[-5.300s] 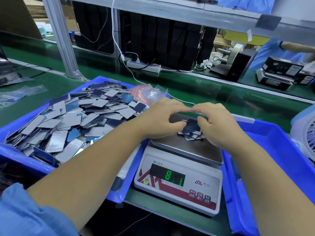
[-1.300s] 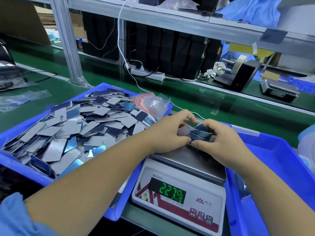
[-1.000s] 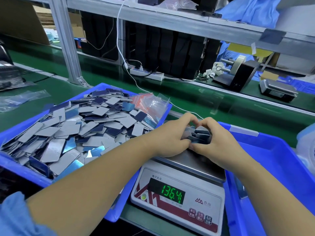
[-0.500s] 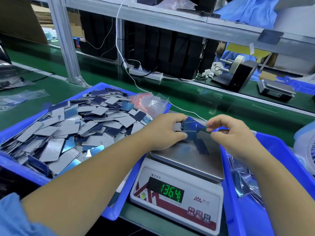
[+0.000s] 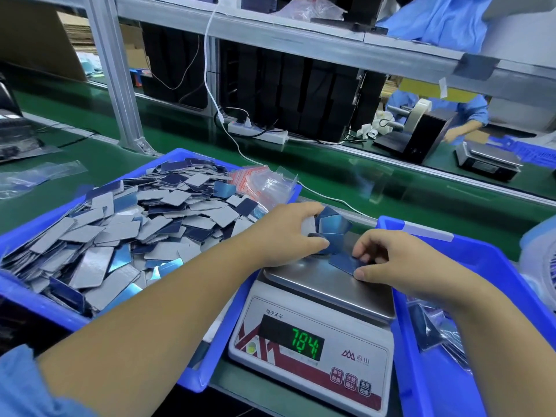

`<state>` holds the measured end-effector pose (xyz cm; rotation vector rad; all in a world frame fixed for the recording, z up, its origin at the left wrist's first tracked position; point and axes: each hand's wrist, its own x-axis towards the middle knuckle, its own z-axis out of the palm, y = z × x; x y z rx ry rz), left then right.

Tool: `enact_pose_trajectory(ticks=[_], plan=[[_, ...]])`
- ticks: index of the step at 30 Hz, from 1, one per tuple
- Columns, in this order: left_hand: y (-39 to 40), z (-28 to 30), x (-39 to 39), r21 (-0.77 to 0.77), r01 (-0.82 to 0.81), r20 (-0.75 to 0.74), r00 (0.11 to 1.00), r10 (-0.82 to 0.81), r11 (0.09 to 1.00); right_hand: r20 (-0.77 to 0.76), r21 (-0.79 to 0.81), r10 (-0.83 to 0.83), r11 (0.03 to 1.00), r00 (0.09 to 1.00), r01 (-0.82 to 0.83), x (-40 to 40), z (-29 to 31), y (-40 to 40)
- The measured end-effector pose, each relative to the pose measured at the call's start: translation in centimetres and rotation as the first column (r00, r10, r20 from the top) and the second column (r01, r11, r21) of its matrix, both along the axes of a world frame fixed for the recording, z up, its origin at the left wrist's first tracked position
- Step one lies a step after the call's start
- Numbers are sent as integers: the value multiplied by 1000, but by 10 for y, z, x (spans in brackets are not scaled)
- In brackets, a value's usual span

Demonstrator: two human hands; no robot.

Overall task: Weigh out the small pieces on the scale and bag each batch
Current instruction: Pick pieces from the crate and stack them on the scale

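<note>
A white scale (image 5: 313,335) with a steel pan (image 5: 328,284) stands between two blue bins; its green display reads 78.4. My left hand (image 5: 282,233) grips a small stack of blue and grey pieces (image 5: 329,225) just above the pan's far edge. My right hand (image 5: 391,260) pinches one blue piece (image 5: 343,263) that lies on the pan. The left blue bin (image 5: 210,356) is heaped with several grey and blue pieces (image 5: 120,236). Small clear bags with red print (image 5: 261,182) lie at that bin's far corner.
The right blue bin (image 5: 487,266) holds bagged pieces (image 5: 430,329) at its bottom. A green conveyor belt (image 5: 361,176) runs behind the bins. Beyond it are a power strip (image 5: 258,132), a tape dispenser (image 5: 418,130), another scale (image 5: 487,161) and a person in blue. A white fan (image 5: 541,266) sits far right.
The batch has been gathered off the pan into my left hand. My right hand has come back down onto the single piece left on the pan. The reading dropped from 136.4 to 78.4.
</note>
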<state>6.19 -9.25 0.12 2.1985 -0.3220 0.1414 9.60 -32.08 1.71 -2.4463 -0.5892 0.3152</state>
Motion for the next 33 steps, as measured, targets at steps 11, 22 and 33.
enact_pose_trajectory(ticks=[11,22,33], plan=[[4,-7,6,15,-35,39,999,34,999,40,202,55,977,998,-62,1,18,-15],[11,3,-4,134,132,-132,985,-115,982,183,303,-29,953,983,-28,-2,-10,18],[-4,1,-4,101,193,-55,981,-188,976,313,158,-11,987,950,-41,-8,-9,26]])
